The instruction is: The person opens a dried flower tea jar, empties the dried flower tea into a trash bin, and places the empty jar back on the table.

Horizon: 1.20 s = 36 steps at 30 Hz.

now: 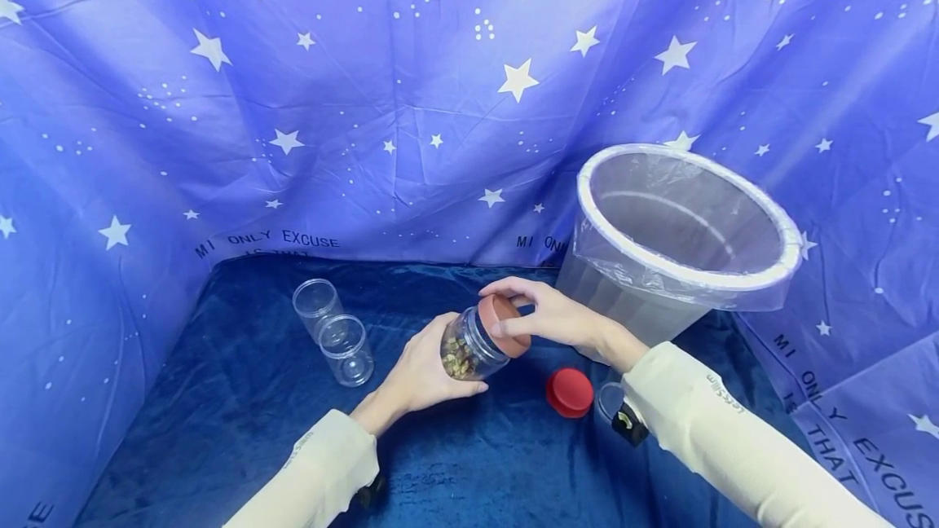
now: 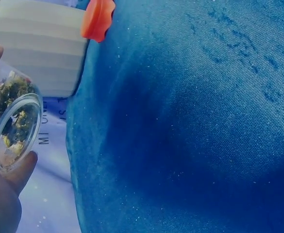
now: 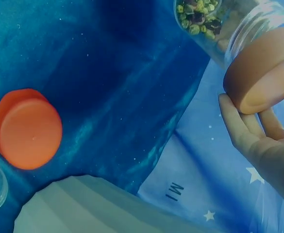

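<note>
My left hand point(image 1: 428, 365) grips a clear jar point(image 1: 469, 346), tilted to the right above the cloth. Dried yellow-green and dark bits point(image 2: 13, 104) lie inside it, seen through its base in the left wrist view. Fingers and thumb of my right hand point(image 1: 553, 318) pinch the orange-brown lid point(image 1: 506, 324) at the jar's mouth. In the right wrist view that lid point(image 3: 263, 70) sits over the jar's threaded neck point(image 3: 251, 31). A red lid point(image 1: 570, 392) rests on the blue cloth below my right hand, with a small clear round piece point(image 1: 610, 402) beside it, partly covered by the sleeve.
Two clear empty jars point(image 1: 346, 350) stand close together on the left of the dark blue cloth point(image 1: 455, 463). At the back right stands a bin point(image 1: 638, 316) with a white rim and clear liner. Star-printed curtains point(image 1: 367, 104) enclose the table.
</note>
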{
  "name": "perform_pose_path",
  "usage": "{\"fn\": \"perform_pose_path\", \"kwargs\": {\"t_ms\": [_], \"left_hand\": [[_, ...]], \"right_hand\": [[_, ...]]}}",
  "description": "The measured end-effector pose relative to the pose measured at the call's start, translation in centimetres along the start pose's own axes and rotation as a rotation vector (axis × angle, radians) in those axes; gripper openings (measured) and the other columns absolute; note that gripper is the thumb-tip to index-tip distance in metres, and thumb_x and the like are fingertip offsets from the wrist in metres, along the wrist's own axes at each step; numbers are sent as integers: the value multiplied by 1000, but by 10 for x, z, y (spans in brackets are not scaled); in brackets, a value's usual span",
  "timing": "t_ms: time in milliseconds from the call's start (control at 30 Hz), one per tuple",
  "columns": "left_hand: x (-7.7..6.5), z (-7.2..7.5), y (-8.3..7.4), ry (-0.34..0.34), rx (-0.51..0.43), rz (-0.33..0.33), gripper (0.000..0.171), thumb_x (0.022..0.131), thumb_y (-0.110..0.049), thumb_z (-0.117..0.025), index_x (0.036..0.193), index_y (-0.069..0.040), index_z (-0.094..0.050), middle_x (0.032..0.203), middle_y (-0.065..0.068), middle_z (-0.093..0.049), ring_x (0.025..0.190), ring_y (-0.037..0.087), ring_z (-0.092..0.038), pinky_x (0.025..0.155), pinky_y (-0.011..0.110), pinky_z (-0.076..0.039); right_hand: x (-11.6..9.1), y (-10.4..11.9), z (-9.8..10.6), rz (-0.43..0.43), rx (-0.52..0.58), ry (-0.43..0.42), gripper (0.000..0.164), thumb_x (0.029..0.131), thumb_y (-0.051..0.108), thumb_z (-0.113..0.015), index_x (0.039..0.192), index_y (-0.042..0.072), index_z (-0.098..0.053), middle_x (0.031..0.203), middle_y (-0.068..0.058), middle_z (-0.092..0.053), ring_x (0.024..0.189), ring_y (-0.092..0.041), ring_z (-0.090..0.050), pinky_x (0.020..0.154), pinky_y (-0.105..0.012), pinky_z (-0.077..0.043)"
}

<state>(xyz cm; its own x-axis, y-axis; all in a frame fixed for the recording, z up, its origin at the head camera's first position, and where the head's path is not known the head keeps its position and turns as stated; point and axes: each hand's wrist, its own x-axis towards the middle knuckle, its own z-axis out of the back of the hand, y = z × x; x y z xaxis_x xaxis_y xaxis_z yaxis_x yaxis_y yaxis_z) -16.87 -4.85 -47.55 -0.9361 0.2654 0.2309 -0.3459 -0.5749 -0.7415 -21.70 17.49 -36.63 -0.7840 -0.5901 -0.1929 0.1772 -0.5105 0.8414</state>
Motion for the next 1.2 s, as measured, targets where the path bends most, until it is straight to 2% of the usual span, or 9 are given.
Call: {"fn": "perform_pose_path", "kwargs": {"t_ms": [100,300,533,667,1033,1200], "left_hand": [[0,1,0,-13,-4,-3,97,58,-49,-90,140,-19,-46,129,-2,-59,114,17,-61,97,43,-51],[-1,2,1,-34,10,-12,97,58,-49,-89,139,-17,-47,130,-1,-59,115,18,-61,98,42,-51],[-2,3,2,-56,20,-29,96,57,-49,-90,138,-17,-48,130,-1,-60,117,18,-61,98,41,-51],[-2,4,3,-81,35,-43,96,57,-49,-90,137,-16,-49,128,-1,-61,116,18,-61,98,41,-51],[-2,-2,2,-166,-12,25,95,56,-47,-91,137,-19,-48,128,0,-61,117,20,-60,99,43,-50],[-2,-2,3,-174,-10,26,96,56,-47,-92,137,-20,-49,128,-1,-61,117,19,-60,99,42,-50]], "right_hand": [[0,-1,4,5,4,-12,53,87,27,-73,136,23,-56,137,-3,-59,122,-23,-55,100,-39,-45],[2,-3,12,54,-44,-38,54,87,25,-72,138,15,-55,136,-8,-60,120,-26,-57,101,-41,-44],[3,-6,21,19,-113,-93,57,86,29,-72,138,16,-54,127,-7,-64,118,-25,-59,99,-39,-44],[5,-10,25,16,-138,-114,58,86,30,-71,138,13,-54,125,-10,-65,117,-26,-59,97,-37,-45],[9,-23,23,-9,-168,-118,59,84,28,-68,137,7,-54,122,-15,-64,110,-27,-59,87,-31,-47],[11,-33,17,-35,-191,-122,60,84,31,-70,137,7,-54,123,-14,-63,108,-25,-60,85,-30,-48]]}}
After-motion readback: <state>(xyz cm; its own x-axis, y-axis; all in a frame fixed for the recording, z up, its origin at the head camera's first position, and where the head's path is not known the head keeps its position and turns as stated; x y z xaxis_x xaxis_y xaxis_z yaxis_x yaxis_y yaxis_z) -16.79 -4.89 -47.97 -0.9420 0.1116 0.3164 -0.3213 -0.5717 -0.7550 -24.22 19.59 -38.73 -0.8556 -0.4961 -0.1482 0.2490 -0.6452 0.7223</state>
